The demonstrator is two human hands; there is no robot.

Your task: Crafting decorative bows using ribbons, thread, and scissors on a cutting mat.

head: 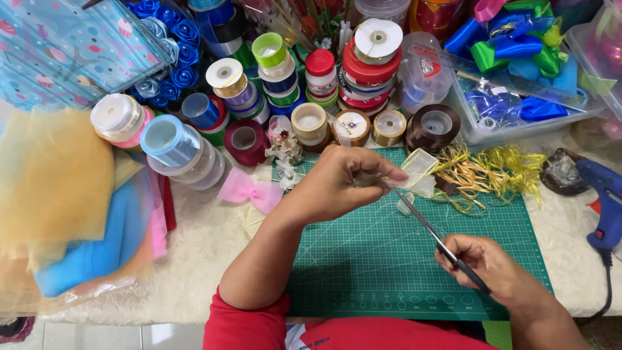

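I see my left hand (340,181) pinching a folded piece of sheer ribbon (418,167) with gold edges, held just above the far edge of the green cutting mat (389,259). The ribbon's long axis runs from near left to far right, its free end pointing toward the tangle of gold raffia (486,172). My right hand (486,262) is closed around the black handles of the scissors (431,233), whose blades slant up and to the left, their tips touching the ribbon's lower edge just beside my left fingertips. A pink bow (249,189) lies left of the mat, near a small sprig of white flowers (284,152). Beyond the mat, spools of ribbon (311,123) in many colours crowd the back of the desk (207,246), with blue fabric roses (175,52) at the far left. A clear box of blue and green bows (518,110) sits at the far right, and a blue glue gun (606,201) lies at the right edge. Folded yellow, blue and pink netting (58,188) is piled on the left. The desk wears a cream lace cloth.
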